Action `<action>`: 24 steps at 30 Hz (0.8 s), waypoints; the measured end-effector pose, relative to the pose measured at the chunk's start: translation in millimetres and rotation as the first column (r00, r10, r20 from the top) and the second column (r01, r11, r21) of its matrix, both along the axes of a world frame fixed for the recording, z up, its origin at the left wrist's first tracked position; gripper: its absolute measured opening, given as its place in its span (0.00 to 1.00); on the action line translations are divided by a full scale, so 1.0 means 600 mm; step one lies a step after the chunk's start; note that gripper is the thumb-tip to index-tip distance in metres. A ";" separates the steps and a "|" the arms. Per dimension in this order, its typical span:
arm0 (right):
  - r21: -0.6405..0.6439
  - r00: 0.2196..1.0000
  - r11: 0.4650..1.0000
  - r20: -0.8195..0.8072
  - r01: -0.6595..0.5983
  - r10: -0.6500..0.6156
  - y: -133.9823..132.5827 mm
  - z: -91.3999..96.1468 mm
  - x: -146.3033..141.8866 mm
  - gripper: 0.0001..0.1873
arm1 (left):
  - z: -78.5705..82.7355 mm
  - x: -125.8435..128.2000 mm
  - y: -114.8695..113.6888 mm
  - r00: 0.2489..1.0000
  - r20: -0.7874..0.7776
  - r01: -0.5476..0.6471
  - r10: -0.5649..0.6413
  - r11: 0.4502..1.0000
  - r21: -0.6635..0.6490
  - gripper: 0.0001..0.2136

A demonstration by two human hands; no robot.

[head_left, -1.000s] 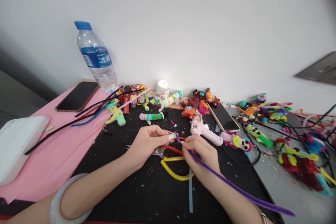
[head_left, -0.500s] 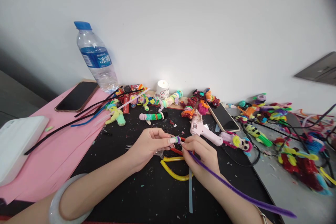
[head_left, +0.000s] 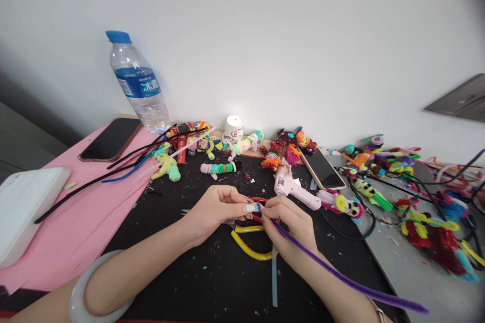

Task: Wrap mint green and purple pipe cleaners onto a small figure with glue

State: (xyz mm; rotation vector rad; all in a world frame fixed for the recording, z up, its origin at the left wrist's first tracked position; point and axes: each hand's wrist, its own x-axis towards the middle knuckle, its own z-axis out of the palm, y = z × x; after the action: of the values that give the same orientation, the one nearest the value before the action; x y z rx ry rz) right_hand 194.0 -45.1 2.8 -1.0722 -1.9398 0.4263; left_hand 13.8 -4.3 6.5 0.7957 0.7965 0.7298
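Observation:
My left hand (head_left: 214,208) pinches a small wound coil (head_left: 257,207) of purple and light green pipe cleaner above the black mat (head_left: 212,282). My right hand (head_left: 290,223) pinches the long purple pipe cleaner (head_left: 341,275) right beside that coil; its free end trails off to the lower right over my forearm. Both hands meet fingertip to fingertip. Under them lie scissors with red and yellow handles (head_left: 250,242) and a pale glue stick (head_left: 274,275). A pink glue gun (head_left: 295,189) rests just behind my right hand.
Several finished pipe-cleaner figures (head_left: 220,167) line the wall, with a heap of them (head_left: 428,222) and black cables at right. A water bottle (head_left: 138,86), two phones (head_left: 109,140) (head_left: 323,169), a small white tub (head_left: 235,128), pink paper (head_left: 76,222) and a white box (head_left: 26,207) stand around.
The coil between my fingertips has dropped slightly and the purple stem has been turned a little further round it. Both hands stay in place.

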 end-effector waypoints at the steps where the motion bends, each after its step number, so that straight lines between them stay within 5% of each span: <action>1: -0.007 1.000 1.000 -0.005 -0.002 0.002 -0.001 0.000 0.000 0.08 | 0.000 0.000 0.000 1.000 0.001 0.005 -0.005 1.000 -0.001 0.09; 24: -0.192 0.995 0.978 -0.031 0.084 -0.092 0.003 0.002 -0.001 0.05 | -0.010 0.002 0.000 0.996 -0.048 -0.072 0.077 0.992 0.101 0.09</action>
State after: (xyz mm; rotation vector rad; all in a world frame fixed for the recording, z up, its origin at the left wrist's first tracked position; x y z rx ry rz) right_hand 193.1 -43.2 3.7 -1.2572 -1.8361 0.5885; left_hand 15.2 -4.6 0.7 0.8803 0.8454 0.8231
